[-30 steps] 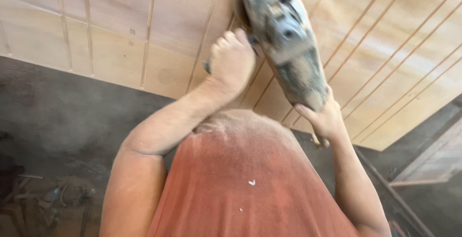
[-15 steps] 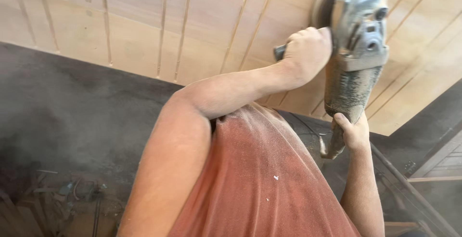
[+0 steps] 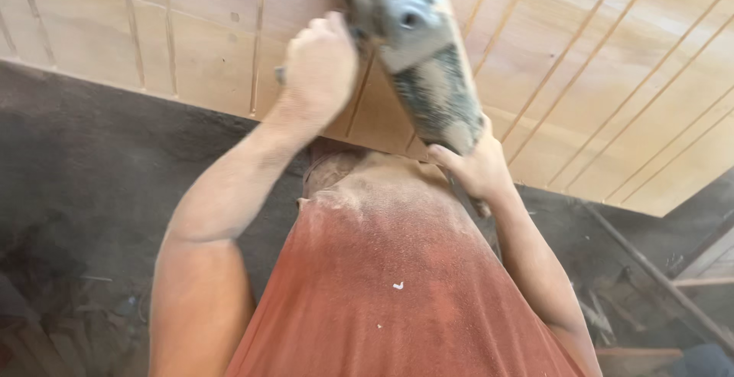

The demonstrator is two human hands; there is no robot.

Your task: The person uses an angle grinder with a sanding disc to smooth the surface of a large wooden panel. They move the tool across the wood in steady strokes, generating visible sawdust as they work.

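Observation:
A dust-caked grey angle grinder (image 3: 417, 48) lies against a large pale wooden panel (image 3: 596, 79) cut with long parallel grooves. My left hand (image 3: 319, 67) is closed around the grinder's side handle at its head. My right hand (image 3: 474, 167) grips the rear end of the grinder's body, near the panel's lower edge. The tool's disc is hidden behind its body. My red shirt (image 3: 405, 285), dusted with sawdust at the front, fills the lower middle of the view.
Dark, dusty floor (image 3: 92, 170) spreads below the panel on the left. Scrap pieces and debris (image 3: 69, 323) lie at the lower left. Wooden battens and a frame (image 3: 673, 285) stand at the lower right.
The grinder and both hands have shifted left across the panel, after swinging right half a second ago. The tool's body now tilts down to the right. Both grips are unchanged.

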